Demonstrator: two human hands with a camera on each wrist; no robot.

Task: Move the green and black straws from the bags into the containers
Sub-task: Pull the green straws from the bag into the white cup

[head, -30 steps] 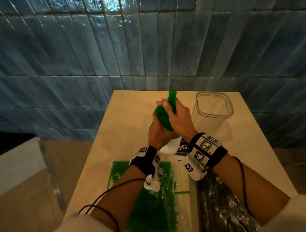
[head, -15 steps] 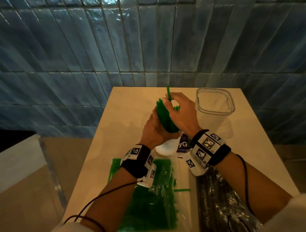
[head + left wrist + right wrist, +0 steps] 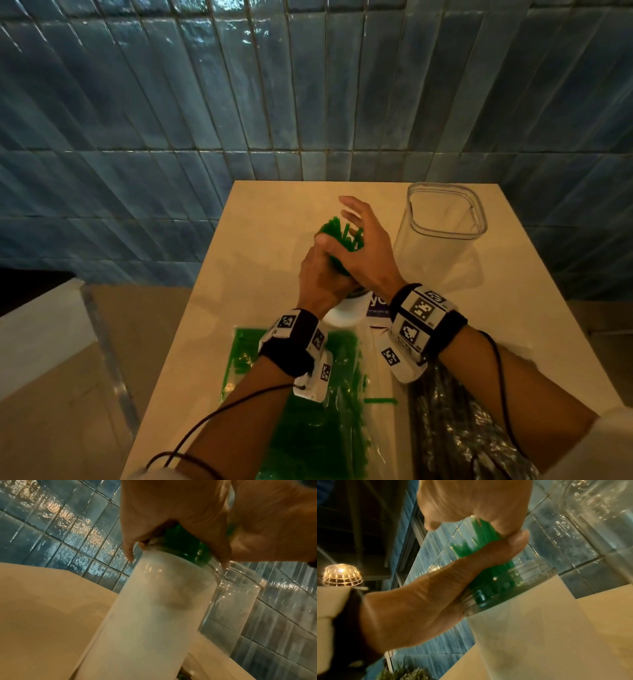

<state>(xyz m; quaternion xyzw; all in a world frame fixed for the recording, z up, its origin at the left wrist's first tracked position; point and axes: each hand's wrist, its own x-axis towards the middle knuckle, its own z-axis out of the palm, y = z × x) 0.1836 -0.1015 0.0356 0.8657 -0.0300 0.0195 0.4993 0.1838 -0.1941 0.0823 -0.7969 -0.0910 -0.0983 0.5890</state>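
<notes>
Green straws (image 3: 339, 236) stand bunched in the mouth of a white-labelled jar (image 3: 344, 313) near the middle of the table (image 3: 267, 219), tops fanning out above the rim. Left hand (image 3: 320, 274) wraps the bunch just above the jar mouth, fingers curled around it. Right hand (image 3: 363, 246) sits against the bunch from the right, thumb across the front and fingers spread loose above the straw tips; whether it grips them cannot be told. Wrist views show the jar rim clear, body frosted white (image 3: 154, 615), straws (image 3: 481, 545) rising past the rim. A second, clear container (image 3: 442, 219) stands just right of the hands. Near edge: green straw bag (image 3: 308, 438) on the left, one loose straw (image 3: 380, 400) beside it, black straw bag (image 3: 455, 428) on the right. A purple label (image 3: 376, 305) by the jar reads partly "yG"; the rest is hidden.
</notes>
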